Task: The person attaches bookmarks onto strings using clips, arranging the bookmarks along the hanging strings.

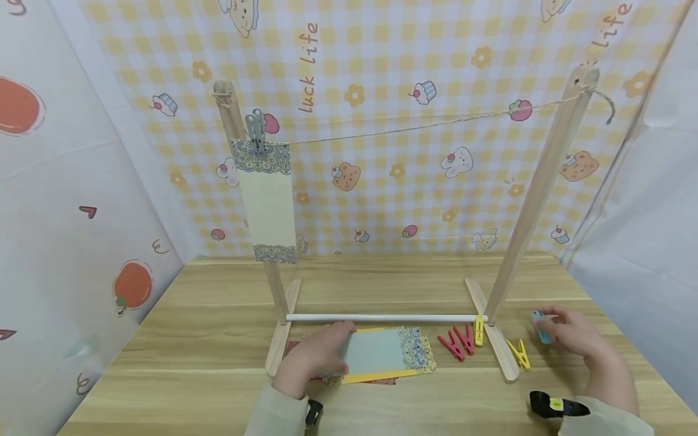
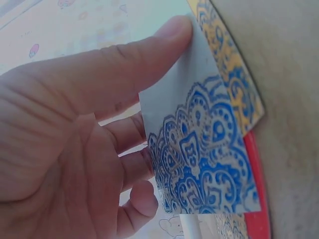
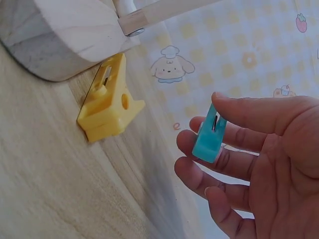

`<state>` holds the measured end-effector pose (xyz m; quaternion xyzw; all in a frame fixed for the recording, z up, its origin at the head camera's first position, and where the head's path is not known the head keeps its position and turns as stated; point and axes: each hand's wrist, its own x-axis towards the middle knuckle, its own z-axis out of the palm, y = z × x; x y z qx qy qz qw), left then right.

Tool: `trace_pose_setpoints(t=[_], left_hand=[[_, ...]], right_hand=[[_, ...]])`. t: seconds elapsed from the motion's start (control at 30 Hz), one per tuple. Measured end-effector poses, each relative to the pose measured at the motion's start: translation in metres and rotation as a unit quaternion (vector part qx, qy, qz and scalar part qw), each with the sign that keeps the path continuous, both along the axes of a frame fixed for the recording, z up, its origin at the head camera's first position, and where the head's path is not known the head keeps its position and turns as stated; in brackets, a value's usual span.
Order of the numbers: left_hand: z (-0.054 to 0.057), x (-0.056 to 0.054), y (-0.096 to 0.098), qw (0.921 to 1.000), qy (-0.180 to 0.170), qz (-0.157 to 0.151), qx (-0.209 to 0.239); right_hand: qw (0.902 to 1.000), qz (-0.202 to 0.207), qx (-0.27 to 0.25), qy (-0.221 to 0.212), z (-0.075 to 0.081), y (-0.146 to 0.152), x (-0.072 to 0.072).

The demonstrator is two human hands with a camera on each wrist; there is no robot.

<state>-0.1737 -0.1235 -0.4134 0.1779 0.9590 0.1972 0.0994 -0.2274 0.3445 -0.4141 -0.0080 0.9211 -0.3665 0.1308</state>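
1. At nine o'clock, taking the person's outlook as the dial, a cream card [image 1: 268,209] hangs against the left post [image 1: 231,115]. A grey clothespin [image 1: 256,145] bites its top edge, presumably so the line [image 1: 382,132] bears its weight; both ends carry lacy borders.

2. At half past six, the left hand [image 1: 320,354] grips a pale blue card [image 1: 376,354], thumb across its face and fingers behind, probably to part it from the pile. The card is smooth and plain in the middle, with a deep blue scalloped pattern at its right end. A yellow card [image 1: 382,376] and a red card [image 1: 389,382] peek out underneath.

3. Between four and five, two red clothespins [image 1: 459,355] and a yellow clothespin [image 1: 478,332] lie near the pile, I'd guess for easy reach.

4. Around four o'clock, a second yellow clothespin [image 1: 521,357] sits just beyond the stand's right foot [image 1: 501,357]. Further out, the right hand [image 1: 577,333] pinches a blue clothespin [image 3: 208,144] between thumb and fingers; it's small, glossy and turquoise, with metal showing in its slot.
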Motion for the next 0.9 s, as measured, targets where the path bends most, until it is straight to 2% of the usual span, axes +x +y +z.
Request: trace_pose_setpoints(t=[0.1,0.37,0.63,0.9], left_hand=[[0.001,-0.001,0.0,0.9999,0.011,-0.002,-0.008],[0.004,-0.002,-0.001,0.9996,0.017,-0.006,0.021],[0.006,-0.002,-0.003,0.9982,0.043,-0.022,0.035],[0.01,-0.004,-0.005,0.9966,0.045,-0.031,0.063]], right_hand=[[1.0,-0.002,-0.001,0.001,0.001,-0.001,-0.002],[0.9998,-0.014,-0.007,0.011,0.006,-0.003,-0.003],[0.9993,-0.024,-0.002,0.03,0.011,-0.005,0.0],[0.9985,-0.028,-0.008,0.047,0.017,-0.009,0.001]])
